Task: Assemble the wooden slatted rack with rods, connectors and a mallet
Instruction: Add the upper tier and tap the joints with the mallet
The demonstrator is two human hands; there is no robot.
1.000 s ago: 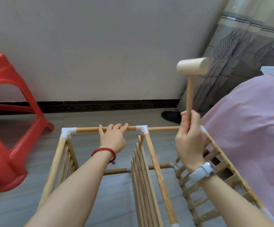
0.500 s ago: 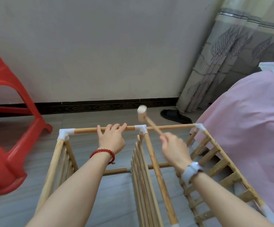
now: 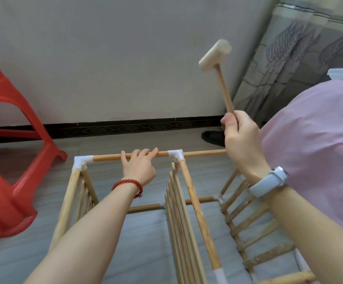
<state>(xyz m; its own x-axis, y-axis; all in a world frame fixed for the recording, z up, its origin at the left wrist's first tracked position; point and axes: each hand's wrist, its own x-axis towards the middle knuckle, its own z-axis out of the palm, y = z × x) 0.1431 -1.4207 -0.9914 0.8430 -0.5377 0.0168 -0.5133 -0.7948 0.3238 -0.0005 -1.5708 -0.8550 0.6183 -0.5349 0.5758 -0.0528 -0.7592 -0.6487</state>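
Grey floor point(image 3: 125, 242), unlabelled mallet point(image 3: 215, 55) aloft

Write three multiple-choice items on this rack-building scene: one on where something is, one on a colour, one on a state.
1. Where is the left hand?
A. on the far top rod
B. on the stool
C. on the floor

2. What colour is the corner connector by that hand?
A. black
B. white
C. red

3. How is the mallet?
A. lying on the floor
B. resting on a slat
C. raised in the right hand

Key: 1 A, its fingers curl over the rod; 2 B, the plastic joint is white; 3 C, the head is up before the wall, handle gripped.
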